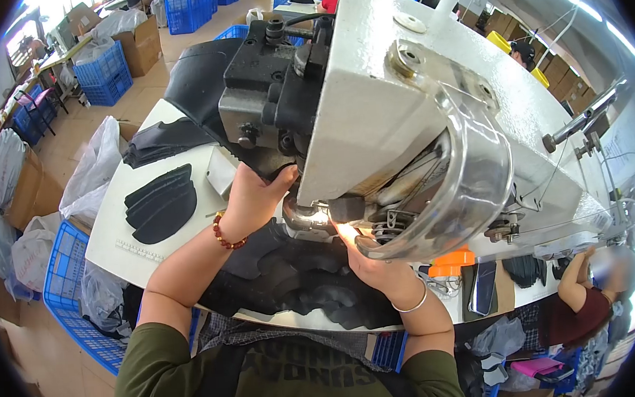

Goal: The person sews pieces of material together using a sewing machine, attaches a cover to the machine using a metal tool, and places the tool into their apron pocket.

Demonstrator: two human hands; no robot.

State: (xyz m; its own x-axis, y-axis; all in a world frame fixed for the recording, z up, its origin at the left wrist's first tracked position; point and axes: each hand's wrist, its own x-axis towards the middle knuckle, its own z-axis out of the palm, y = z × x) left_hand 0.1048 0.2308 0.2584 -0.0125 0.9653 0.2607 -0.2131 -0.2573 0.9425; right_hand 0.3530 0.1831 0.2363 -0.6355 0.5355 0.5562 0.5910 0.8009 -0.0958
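A large white industrial sewing machine [390, 81] with a black mechanism on its head fills the middle of the view. My left hand [251, 204], with a beaded bracelet, is at the left of the head, thumb and fingers closed on the edge of a black sheet piece [200, 77] that drapes behind the mechanism. Under the head, beside a lit metal part, is my right hand [373, 261], wearing a bangle; its fingertips are hidden by the machine. Black cut pieces [294, 279] lie overlapped on the table's near side, below both hands.
Stacked black pieces [161, 203] and a clear ruler [139, 250] lie on the white tabletop [111, 230]. A blue crate [67, 293] stands at left. An orange object [453, 261] and a phone [483, 288] are at right, near another person [586, 300].
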